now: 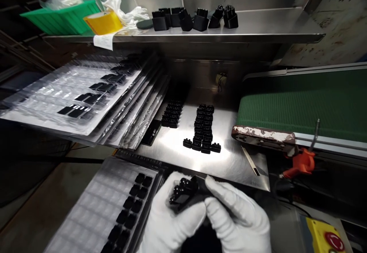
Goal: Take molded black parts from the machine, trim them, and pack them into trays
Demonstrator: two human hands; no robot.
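Both hands wear white gloves and meet near the bottom of the head view. My left hand [169, 214] is closed around a glossy black plastic part [185, 191] with several rounded knobs on top. From the other side, the fingers of my right hand [237, 214] pinch the dark end of the same part. Just beyond, two rows of similar black plastic parts [203, 126] stand on the steel table [172, 151]. A smaller group of black parts [172, 114] sits to their left. The part's underside is hidden by my fingers.
Stacked clear trays [57, 80] stand at left, above a tray [83, 207] holding black pieces. A green conveyor belt [301, 103] lies right, near an orange tool [301, 165] and a red emergency button [334, 241]. The steel shelf [258, 25] carries a green basket [63, 17], yellow tape [103, 22] and black parts.
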